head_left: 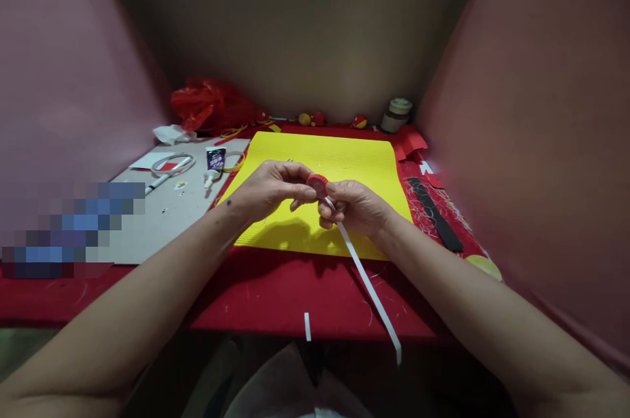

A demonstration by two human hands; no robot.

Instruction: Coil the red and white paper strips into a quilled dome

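Above a yellow ridged sheet, both of my hands meet at a small red disc with a ridged edge. My left hand pinches the disc between thumb and fingers from the left. From the right, my right hand is closed on a narrow white strip, its thumb close against the disc. One end of the strip reaches the disc; the long free end hangs down past the table's front edge. Whether the strip is fixed to the disc is hidden by the fingers.
On a grey board at left lie a glue tube and a coiled clear strip. A red plastic bag and a lidded jar stand behind. A black strip lies right. A short white strip is at the front edge.
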